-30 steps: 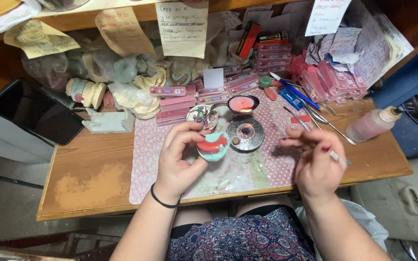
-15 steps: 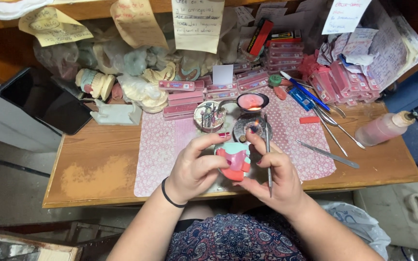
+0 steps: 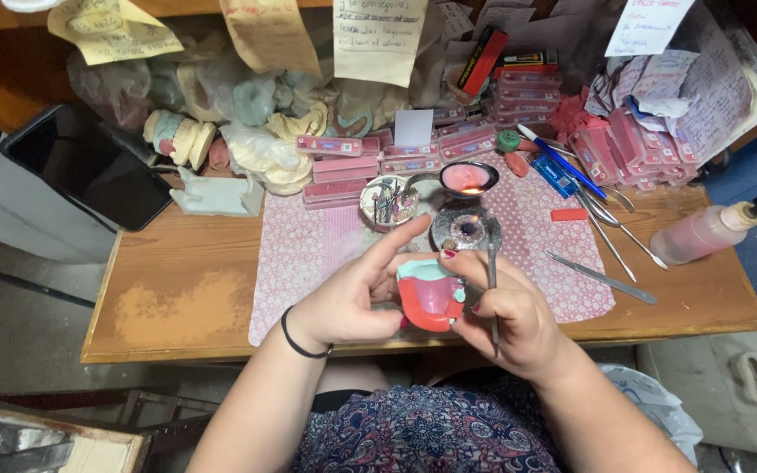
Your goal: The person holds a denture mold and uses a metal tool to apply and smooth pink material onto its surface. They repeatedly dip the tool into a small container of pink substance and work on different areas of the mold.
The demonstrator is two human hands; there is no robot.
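Two hanging paper notes (image 3: pixel 378 35), one squeeze bottle (image 3: pixel 702 232), one dental model (image 3: pixel 429 296), one black phone (image 3: pixel 89 166).

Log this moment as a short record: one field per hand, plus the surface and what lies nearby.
left hand: cradles the pink wax denture model from the left, forefinger stretched out
right hand: touches the model's right side and holds a thin metal tool, upright
surface: patterned mat on wooden bench
nearby: round dish of pink wax, squeeze bottle, loose metal instruments
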